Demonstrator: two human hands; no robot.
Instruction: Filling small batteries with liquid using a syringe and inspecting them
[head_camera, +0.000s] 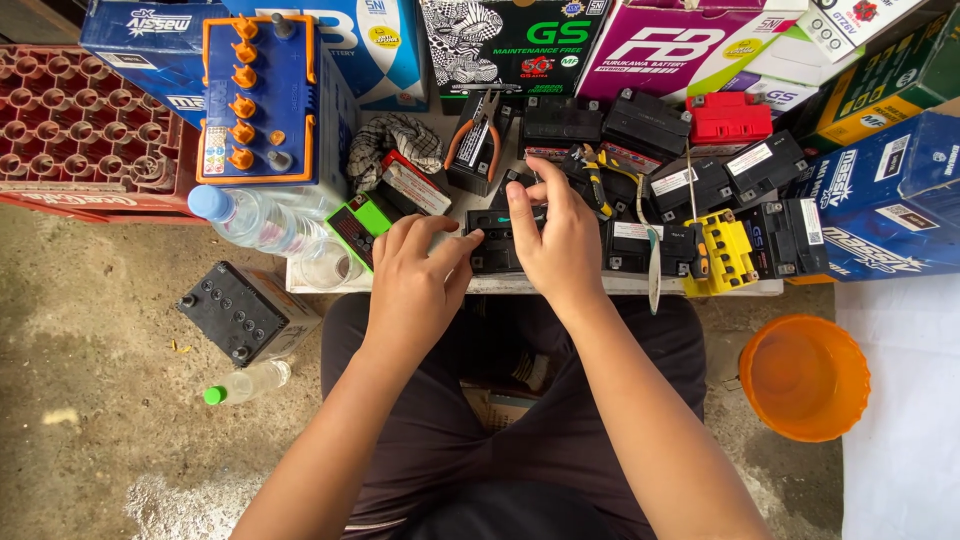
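The small black battery (497, 240) is lying at the near edge of the low white worktop (540, 285), right in front of the seated person, and both hands are working on it. The left hand (415, 275) is curling loosely over the battery's left end, its thumb pressing against the case. The right hand (560, 240) is covering the right half, fingers bent and gathered on top; whether they are pinching anything small is hidden.

Other black batteries are crowding the worktop behind and to the right, with a yellow cap strip (725, 252) and a red-topped battery (730, 118) among them. Orange-handled pliers (478, 128) and a crumpled rag (393, 145) are lying farther back. A large blue battery with orange caps (260, 100) is standing at the left, a clear plastic bottle (250, 215) just beside it. On the concrete floor, a bigger black battery (240, 312) is sitting at the left and an orange bowl (803, 375) at the right.
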